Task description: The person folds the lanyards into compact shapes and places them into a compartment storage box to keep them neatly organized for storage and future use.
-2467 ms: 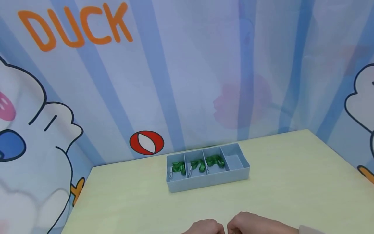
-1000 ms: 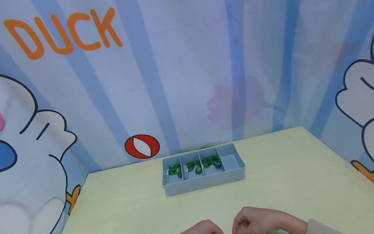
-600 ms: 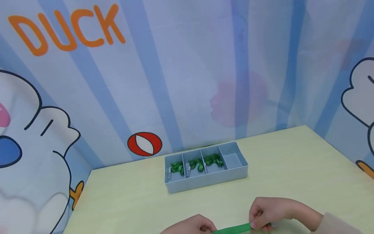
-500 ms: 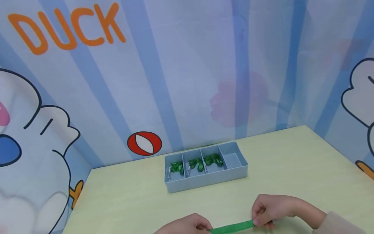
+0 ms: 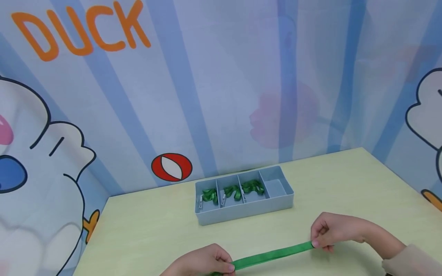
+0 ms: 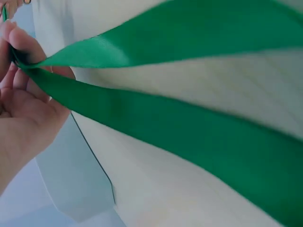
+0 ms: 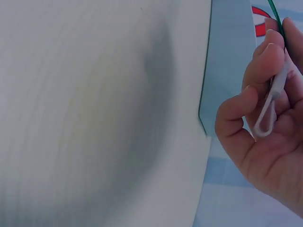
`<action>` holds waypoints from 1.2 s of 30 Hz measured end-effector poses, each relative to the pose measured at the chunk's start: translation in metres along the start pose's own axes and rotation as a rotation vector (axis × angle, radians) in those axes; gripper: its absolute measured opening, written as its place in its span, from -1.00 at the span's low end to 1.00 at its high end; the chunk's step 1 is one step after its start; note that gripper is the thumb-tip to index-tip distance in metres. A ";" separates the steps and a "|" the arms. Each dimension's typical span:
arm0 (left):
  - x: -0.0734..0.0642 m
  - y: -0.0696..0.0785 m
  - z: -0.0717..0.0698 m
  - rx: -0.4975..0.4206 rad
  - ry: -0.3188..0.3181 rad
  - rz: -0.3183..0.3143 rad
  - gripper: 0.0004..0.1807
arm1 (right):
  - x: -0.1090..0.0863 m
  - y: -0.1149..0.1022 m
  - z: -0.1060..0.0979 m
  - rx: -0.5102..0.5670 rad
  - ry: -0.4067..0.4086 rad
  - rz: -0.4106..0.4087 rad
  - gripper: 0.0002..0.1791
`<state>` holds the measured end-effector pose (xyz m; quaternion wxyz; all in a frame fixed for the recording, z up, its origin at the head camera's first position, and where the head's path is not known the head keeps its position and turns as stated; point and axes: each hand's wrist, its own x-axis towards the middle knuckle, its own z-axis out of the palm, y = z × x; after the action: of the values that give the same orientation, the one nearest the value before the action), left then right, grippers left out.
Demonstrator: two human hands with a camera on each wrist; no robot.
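Observation:
A green ribbon lanyard (image 5: pixel 272 256) is stretched taut between my two hands, low over the table. My left hand (image 5: pixel 203 260) pinches it between thumb and forefinger; in the left wrist view two green strands (image 6: pixel 189 116) trail from those fingers. At the other end my right hand (image 5: pixel 336 232) pinches the lanyard, higher and farther right. The right wrist view shows a pale clip (image 7: pixel 266 118) at this end, lying against the curled fingers of that hand.
Beyond the hands, a blue-grey divided box (image 5: pixel 246 214) stands near the table's back edge. Its three left compartments hold green lanyards (image 5: pixel 253 186) with pale clips. A printed cloth wall (image 5: pixel 224 76) closes off the back of the pale yellow table (image 5: pixel 148 230).
My hands were close together at the bottom edge. They have moved apart and up into view, the right one farther right, drawing the green lanyard out straight between them. The box stays put.

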<state>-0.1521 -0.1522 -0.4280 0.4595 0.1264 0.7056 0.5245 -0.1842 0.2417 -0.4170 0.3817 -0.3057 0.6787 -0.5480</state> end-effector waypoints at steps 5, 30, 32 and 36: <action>-0.008 -0.004 -0.009 -0.020 0.004 0.025 -0.74 | -0.011 -0.003 -0.011 0.043 0.002 -0.032 -0.80; -0.039 -0.012 -0.048 0.065 0.094 0.102 -0.67 | -0.055 -0.002 -0.058 0.194 0.121 -0.022 -0.76; -0.041 -0.013 -0.051 0.064 0.110 0.105 -0.67 | -0.057 -0.002 -0.060 0.189 0.133 -0.013 -0.75; -0.045 -0.015 -0.057 0.059 0.147 0.106 -0.67 | -0.061 -0.002 -0.065 0.186 0.160 0.018 -0.74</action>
<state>-0.1674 -0.2234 -0.4167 0.3741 0.1380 0.7450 0.5348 -0.2081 0.3252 -0.3971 0.3581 -0.2182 0.6559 -0.6277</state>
